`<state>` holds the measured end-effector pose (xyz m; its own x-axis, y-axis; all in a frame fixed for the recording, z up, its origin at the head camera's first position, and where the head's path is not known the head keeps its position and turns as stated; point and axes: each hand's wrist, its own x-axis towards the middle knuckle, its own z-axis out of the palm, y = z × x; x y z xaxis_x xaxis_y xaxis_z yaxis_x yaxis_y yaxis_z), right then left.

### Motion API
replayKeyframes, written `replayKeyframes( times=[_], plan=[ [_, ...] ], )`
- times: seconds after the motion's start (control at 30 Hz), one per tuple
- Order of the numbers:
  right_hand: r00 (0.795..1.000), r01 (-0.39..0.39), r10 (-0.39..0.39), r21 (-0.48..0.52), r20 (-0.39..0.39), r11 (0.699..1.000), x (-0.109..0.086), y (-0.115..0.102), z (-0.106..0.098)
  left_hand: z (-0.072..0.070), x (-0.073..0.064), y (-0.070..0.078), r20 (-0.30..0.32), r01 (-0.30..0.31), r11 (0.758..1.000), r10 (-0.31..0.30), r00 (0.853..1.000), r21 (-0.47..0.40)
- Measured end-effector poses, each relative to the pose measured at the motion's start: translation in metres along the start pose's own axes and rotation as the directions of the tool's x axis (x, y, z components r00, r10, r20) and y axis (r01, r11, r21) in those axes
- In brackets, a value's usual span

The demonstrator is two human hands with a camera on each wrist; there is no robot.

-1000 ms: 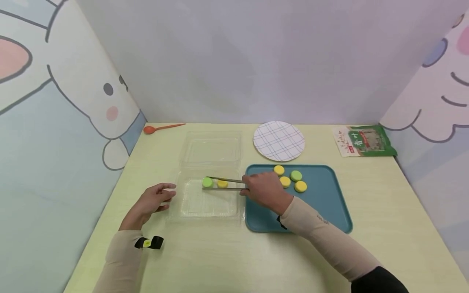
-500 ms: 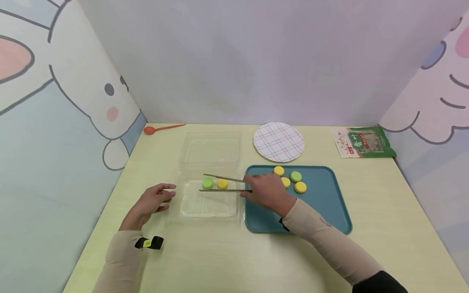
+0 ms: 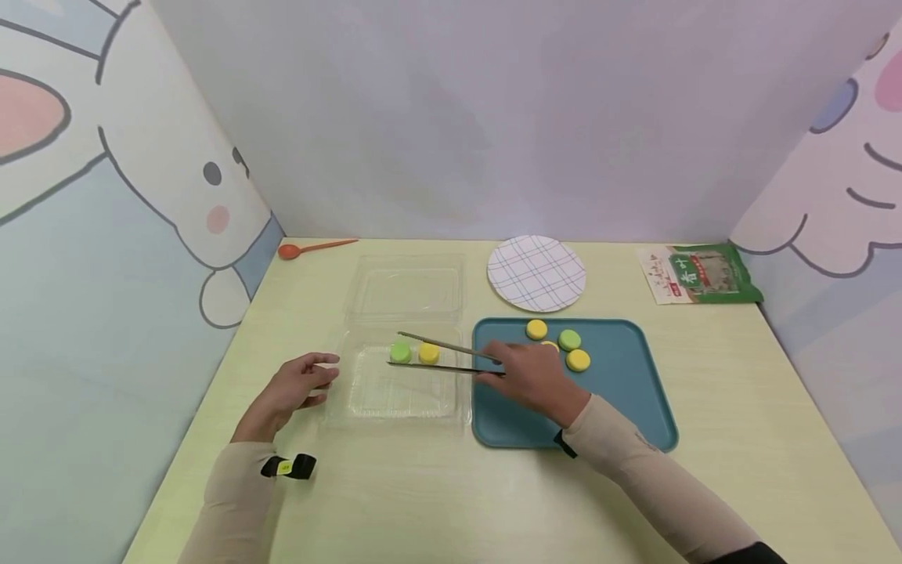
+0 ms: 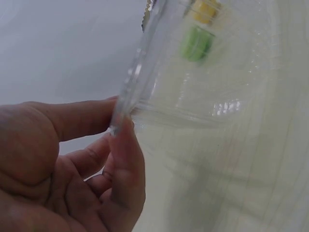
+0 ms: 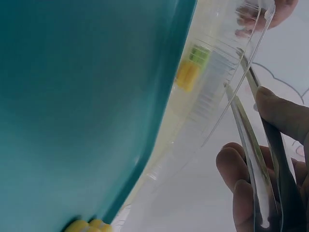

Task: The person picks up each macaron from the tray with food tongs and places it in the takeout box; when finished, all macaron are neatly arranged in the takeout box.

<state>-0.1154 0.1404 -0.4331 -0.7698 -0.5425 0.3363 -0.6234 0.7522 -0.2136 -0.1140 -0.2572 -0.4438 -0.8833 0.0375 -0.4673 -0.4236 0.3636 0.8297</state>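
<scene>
My left hand (image 3: 292,388) pinches the near-left rim of a hinged clear plastic box (image 4: 126,96) between thumb and fingers. Its lid (image 3: 407,288) lies folded back behind the base. Inside the base, toward the back, a green macaron (image 3: 400,353) and a yellow macaron (image 3: 428,354) sit side by side. My right hand (image 3: 539,380) grips metal tongs (image 5: 253,159) over the blue tray's left part. The tongs' arms are spread, with nothing held between their tips, which reach over the box near the green macaron.
The blue tray (image 3: 620,384) right of the box bears several yellow macarons (image 3: 579,360) and a green one (image 3: 569,340). Behind it lies a checked round plate (image 3: 537,274). A green-and-white packet (image 3: 701,272) lies back right, an orange spoon (image 3: 310,248) back left.
The tongs have spread and let go of the green macaron, which stays beside the yellow one. My right hand has drawn back to the right. The left hand keeps its place.
</scene>
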Motion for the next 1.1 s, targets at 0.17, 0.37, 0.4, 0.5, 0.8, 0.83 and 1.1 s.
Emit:
replayKeyframes(
  times=[0.17,0.37,0.4,0.5,0.8,0.83,1.1],
  plan=[
    [0.999,-0.012,0.012,0.011,-0.029,1.000,-0.013,0.005,0.001,0.000,0.000,0.000,-0.004,0.002,1.000,-0.002,1.000,-0.008],
    [0.997,-0.060,0.061,0.021,-0.052,0.998,-0.025,0.012,-0.002,0.000,0.000,0.001,-0.002,0.012,1.000,-0.012,1.000,0.004],
    [0.996,-0.067,0.068,0.023,-0.057,0.997,-0.027,0.013,-0.002,0.000,0.000,0.001,-0.003,0.013,1.000,-0.013,1.000,0.005],
    [0.994,-0.078,0.079,0.021,-0.081,0.997,-0.031,0.016,-0.004,0.000,0.000,0.001,0.000,0.011,1.000,-0.011,1.000,0.005],
    [0.988,-0.103,0.105,0.030,-0.115,0.994,-0.044,0.024,-0.007,0.000,0.000,0.000,0.005,0.007,1.000,-0.007,1.000,0.011],
    [0.987,-0.108,0.111,0.029,-0.117,0.994,-0.045,0.025,-0.007,0.000,0.001,0.000,0.004,0.009,1.000,-0.009,1.000,0.014],
    [0.976,-0.185,0.189,0.046,-0.105,0.982,-0.057,0.031,-0.013,0.000,0.001,-0.001,-0.003,0.009,1.000,-0.009,1.000,0.019]
  ],
)
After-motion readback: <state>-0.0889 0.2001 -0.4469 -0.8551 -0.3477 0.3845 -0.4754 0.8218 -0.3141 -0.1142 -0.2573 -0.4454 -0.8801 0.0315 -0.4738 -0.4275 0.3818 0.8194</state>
